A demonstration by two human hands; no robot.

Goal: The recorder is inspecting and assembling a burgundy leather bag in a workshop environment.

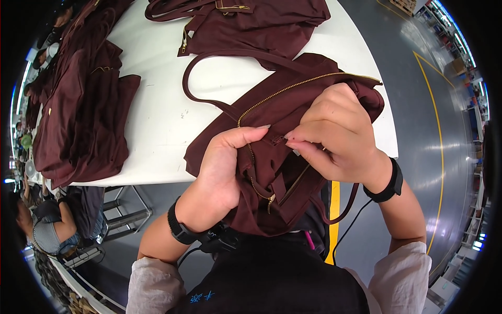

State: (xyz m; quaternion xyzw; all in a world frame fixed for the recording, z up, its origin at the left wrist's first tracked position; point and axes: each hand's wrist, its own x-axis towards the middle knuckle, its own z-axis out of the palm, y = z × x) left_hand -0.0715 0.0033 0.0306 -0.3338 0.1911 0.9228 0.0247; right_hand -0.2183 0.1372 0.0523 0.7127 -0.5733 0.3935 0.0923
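Note:
A dark maroon fabric tote bag [214, 141] lies across the front edge of the white table, its mouth unzipped. A brass zipper [293, 86] curves along the bag's opening, and its puller [271, 201] hangs near me. My left hand [222, 162] grips the bag's edge, thumb on top and the other fingers hidden beneath the cloth. Above the bag's inside, my right hand [337, 133] pinches with thumb and forefinger at a small stitched fabric tab [274, 137]. Whatever sits between those fingertips is too small to make out. One strap loops onto the table; another hangs near my lap.
More maroon bags [83, 115] are heaped on the table's left, and another bag [261, 26] lies at the far side. The white table [162, 120] ends close to me. A seated person [55, 222] is at lower left. A yellow line [436, 120] marks the grey floor.

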